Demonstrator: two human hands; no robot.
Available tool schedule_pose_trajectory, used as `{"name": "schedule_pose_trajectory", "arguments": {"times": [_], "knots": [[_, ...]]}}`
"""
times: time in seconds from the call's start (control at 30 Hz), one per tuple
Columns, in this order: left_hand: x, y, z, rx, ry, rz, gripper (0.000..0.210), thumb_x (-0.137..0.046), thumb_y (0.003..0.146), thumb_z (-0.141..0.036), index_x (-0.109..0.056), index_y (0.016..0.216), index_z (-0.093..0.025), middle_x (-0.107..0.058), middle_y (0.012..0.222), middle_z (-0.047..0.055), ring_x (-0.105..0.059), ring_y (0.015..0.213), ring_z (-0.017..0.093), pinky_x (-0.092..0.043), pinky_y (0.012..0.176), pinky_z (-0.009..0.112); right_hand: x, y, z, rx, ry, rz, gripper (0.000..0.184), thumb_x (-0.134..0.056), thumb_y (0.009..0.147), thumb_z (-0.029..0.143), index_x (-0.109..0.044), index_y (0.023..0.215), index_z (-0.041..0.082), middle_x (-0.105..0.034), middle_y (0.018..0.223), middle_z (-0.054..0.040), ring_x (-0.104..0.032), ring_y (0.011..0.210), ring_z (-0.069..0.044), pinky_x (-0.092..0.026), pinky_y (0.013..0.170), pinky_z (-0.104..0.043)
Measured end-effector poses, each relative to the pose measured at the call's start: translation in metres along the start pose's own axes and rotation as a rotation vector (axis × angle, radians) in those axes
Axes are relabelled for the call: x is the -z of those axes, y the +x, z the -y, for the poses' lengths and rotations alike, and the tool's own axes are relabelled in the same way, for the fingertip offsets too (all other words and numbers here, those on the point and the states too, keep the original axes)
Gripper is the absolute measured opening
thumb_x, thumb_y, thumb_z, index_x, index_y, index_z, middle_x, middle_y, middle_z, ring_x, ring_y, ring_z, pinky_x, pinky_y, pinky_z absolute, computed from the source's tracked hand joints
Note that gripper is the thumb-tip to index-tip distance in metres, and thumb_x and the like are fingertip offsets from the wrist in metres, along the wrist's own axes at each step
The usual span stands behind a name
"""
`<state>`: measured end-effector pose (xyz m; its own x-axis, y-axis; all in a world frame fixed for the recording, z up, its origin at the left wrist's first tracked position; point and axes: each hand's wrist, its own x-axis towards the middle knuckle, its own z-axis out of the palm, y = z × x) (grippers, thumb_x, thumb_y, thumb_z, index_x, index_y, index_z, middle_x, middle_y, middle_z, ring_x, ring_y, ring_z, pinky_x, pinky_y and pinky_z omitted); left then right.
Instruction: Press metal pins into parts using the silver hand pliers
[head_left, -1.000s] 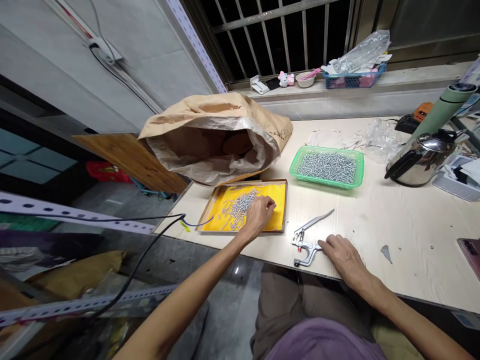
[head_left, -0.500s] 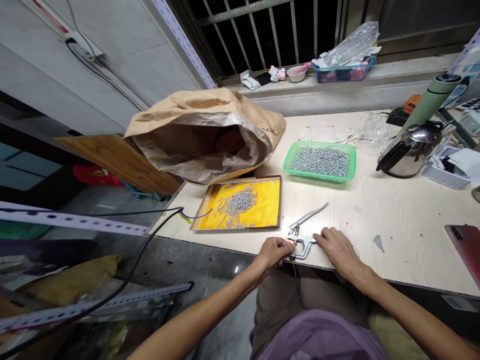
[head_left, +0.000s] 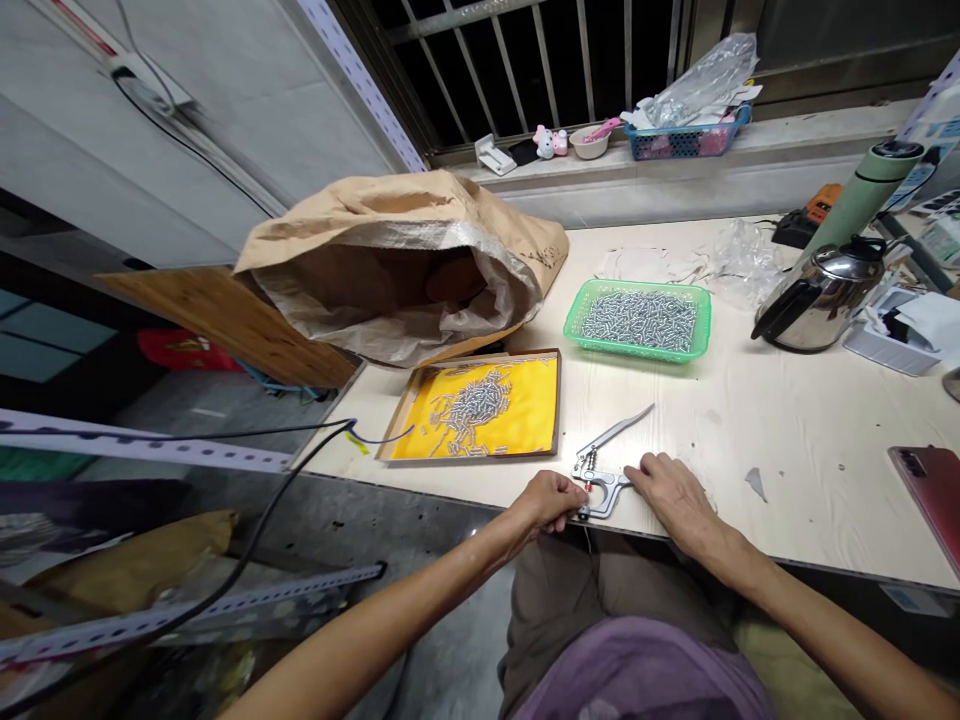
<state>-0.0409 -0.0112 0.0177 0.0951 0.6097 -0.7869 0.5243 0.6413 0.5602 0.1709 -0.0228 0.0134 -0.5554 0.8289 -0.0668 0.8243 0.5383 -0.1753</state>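
Note:
A pair of metal snap-fastener pliers (head_left: 615, 431), with a spring and a small red part at its head, lies at the table's front edge. Closed in a pinch, my left hand (head_left: 550, 502) is at the left side of its jaw; whatever sits between the fingertips is too small to make out. My right hand (head_left: 673, 502) has its thumb and curled fingers on the right end of the pliers' frame. Beyond my left hand is a shallow tray (head_left: 525, 455) with a yellow lining and a heap of small metal pins (head_left: 480, 400).
A green plastic basket (head_left: 636, 350) full of similar metal pieces stands farther back. A large open paper sack (head_left: 517, 215) lies behind the tray. To the right are a steel kettle (head_left: 840, 295), a green flask (head_left: 862, 205) and a red phone (head_left: 930, 495). Black cable (head_left: 277, 520) hangs at left.
The view has shifted slightly, so everything sits a little more to the left. Both hands keep their places at the pliers, with no clear movement of the tool.

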Motion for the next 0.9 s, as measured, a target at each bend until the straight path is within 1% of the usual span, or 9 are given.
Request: {"name": "schedule_pose_trajectory", "arguments": {"times": [0.07, 0.2, 0.27, 0.4, 0.47, 0.53, 0.6, 0.8, 0.9], "knots": [[0.0, 0.001, 0.001, -0.001, 0.009, 0.002, 0.039, -0.07, 0.062, -0.048, -0.054, 0.057, -0.014, -0.047, 0.042, -0.007, -0.036, 0.032, 0.003, -0.023, 0.036, 0.018, 0.005, 0.003, -0.005, 0.021, 0.042, -0.001, 0.028, -0.057, 0.084, 0.02, -0.057, 0.112, 0.019, -0.057, 0.111, -0.0119, -0.052, 0.096, -0.024, -0.042, 0.074, -0.035], [-0.001, 0.0, 0.004, -0.002, -0.001, -0.003, 0.04, -0.071, 0.062, -0.049, -0.053, 0.056, -0.014, -0.047, 0.043, -0.007, -0.036, 0.032, 0.004, -0.022, 0.036, 0.019, 0.015, 0.018, -0.019, 0.074, 0.031, 0.005, 0.085, -0.078, 0.065, 0.036, -0.038, 0.136, 0.013, -0.035, 0.143, -0.021, -0.032, 0.129, -0.035, -0.035, 0.098, -0.048], [-0.002, 0.0, 0.005, 0.005, -0.021, -0.009, 0.04, -0.072, 0.061, -0.049, -0.053, 0.056, -0.014, -0.046, 0.043, -0.008, -0.037, 0.032, 0.004, -0.022, 0.036, 0.019, 0.017, 0.028, -0.024, 0.1, 0.014, 0.053, 0.096, -0.08, 0.06, 0.041, -0.034, 0.139, 0.011, -0.035, 0.143, -0.0224, -0.027, 0.133, -0.037, -0.028, 0.103, -0.052], [-0.004, -0.001, 0.005, 0.002, -0.037, -0.022, 0.037, -0.071, 0.063, -0.046, -0.053, 0.057, -0.015, -0.046, 0.043, -0.008, -0.038, 0.032, 0.004, -0.022, 0.035, 0.018, 0.013, 0.039, -0.033, 0.133, 0.017, 0.11, 0.104, -0.08, 0.056, 0.049, -0.032, 0.14, 0.009, -0.048, 0.132, -0.0209, -0.035, 0.129, -0.036, -0.026, 0.105, -0.052], [-0.004, -0.002, 0.004, -0.011, -0.034, -0.023, 0.036, -0.07, 0.064, -0.045, -0.052, 0.057, -0.015, -0.046, 0.043, -0.008, -0.038, 0.032, 0.004, -0.022, 0.035, 0.018, 0.01, 0.042, -0.039, 0.152, 0.012, 0.089, 0.11, -0.078, 0.055, 0.054, -0.029, 0.142, 0.01, -0.041, 0.139, -0.0216, -0.027, 0.133, -0.038, -0.023, 0.106, -0.054], [-0.003, -0.002, 0.004, -0.013, -0.028, -0.02, 0.036, -0.07, 0.063, -0.045, -0.052, 0.057, -0.014, -0.047, 0.043, -0.008, -0.038, 0.032, 0.004, -0.023, 0.035, 0.018, 0.008, 0.044, -0.044, 0.158, 0.003, 0.071, 0.112, -0.075, 0.055, 0.059, -0.026, 0.144, 0.012, -0.027, 0.148, -0.0217, -0.015, 0.138, -0.039, -0.019, 0.107, -0.056], [-0.003, -0.002, 0.003, -0.003, -0.019, -0.021, 0.036, -0.071, 0.063, -0.045, -0.052, 0.057, -0.014, -0.046, 0.043, -0.008, -0.038, 0.032, 0.004, -0.023, 0.035, 0.018, 0.01, 0.046, -0.048, 0.159, 0.003, 0.105, 0.111, -0.073, 0.056, 0.062, -0.027, 0.143, 0.011, -0.024, 0.15, -0.0224, -0.014, 0.138, -0.039, -0.018, 0.107, -0.057], [-0.005, -0.001, 0.005, 0.026, -0.002, -0.036, 0.038, -0.069, 0.066, -0.047, -0.051, 0.055, -0.015, -0.045, 0.04, -0.007, -0.04, 0.033, 0.005, -0.025, 0.036, 0.018, 0.029, 0.052, -0.042, 0.144, -0.003, 0.161, 0.099, -0.079, 0.056, 0.05, -0.039, 0.135, 0.007, -0.051, 0.126, -0.0196, -0.043, 0.117, -0.034, -0.031, 0.099, -0.051], [-0.006, 0.0, 0.005, 0.04, 0.013, -0.038, 0.04, -0.068, 0.068, -0.048, -0.05, 0.055, -0.015, -0.042, 0.038, -0.008, -0.04, 0.033, 0.006, -0.027, 0.038, 0.018, 0.034, 0.05, -0.035, 0.127, -0.027, 0.145, 0.081, -0.079, 0.059, 0.046, -0.049, 0.125, 0.009, -0.057, 0.114, -0.0157, -0.049, 0.105, -0.03, -0.036, 0.091, -0.045]]}}
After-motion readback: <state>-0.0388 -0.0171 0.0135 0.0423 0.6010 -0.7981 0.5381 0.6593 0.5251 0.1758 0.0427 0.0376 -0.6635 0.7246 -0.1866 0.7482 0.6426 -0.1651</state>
